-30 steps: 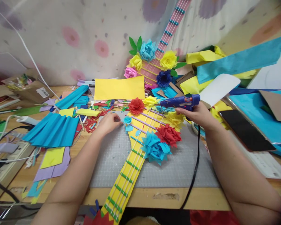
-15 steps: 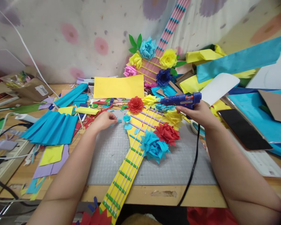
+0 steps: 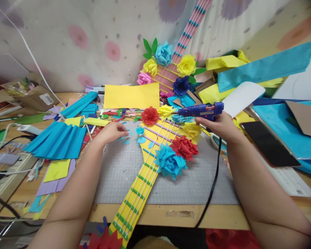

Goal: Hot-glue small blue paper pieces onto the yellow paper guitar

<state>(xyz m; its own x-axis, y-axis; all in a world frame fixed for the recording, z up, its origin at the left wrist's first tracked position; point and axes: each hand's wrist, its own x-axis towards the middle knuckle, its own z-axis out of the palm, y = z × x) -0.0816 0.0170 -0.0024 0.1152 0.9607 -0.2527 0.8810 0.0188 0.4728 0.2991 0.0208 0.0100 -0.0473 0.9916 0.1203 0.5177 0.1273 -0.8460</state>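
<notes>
My right hand (image 3: 223, 124) is wrapped round a blue hot glue gun (image 3: 200, 110), whose nozzle points left over the flowers. My left hand (image 3: 115, 132) is closed in a pinch just above the mat; whatever its fingertips hold, if anything, is hidden. Small blue paper petals (image 3: 126, 141) lie by those fingers. Between my hands rests a yellow paper guitar (image 3: 138, 176) with white strings and green frets. On its body are red (image 3: 149, 116), yellow and large blue paper flowers (image 3: 171, 160), and a small blue rosette (image 3: 140, 130) at the left edge.
A grey cutting mat (image 3: 114, 186) lies under the guitar. Pleated blue paper (image 3: 58, 140) and scraps cover the left side. A phone (image 3: 268, 143) lies at right. Behind stands a pink paper guitar (image 3: 182, 45). The glue gun's black cord (image 3: 212, 193) hangs over the table edge.
My left hand has drawn slightly left, away from the small blue rosette, and blue petals now show beside its fingertips. My right hand and the glue gun stay almost still.
</notes>
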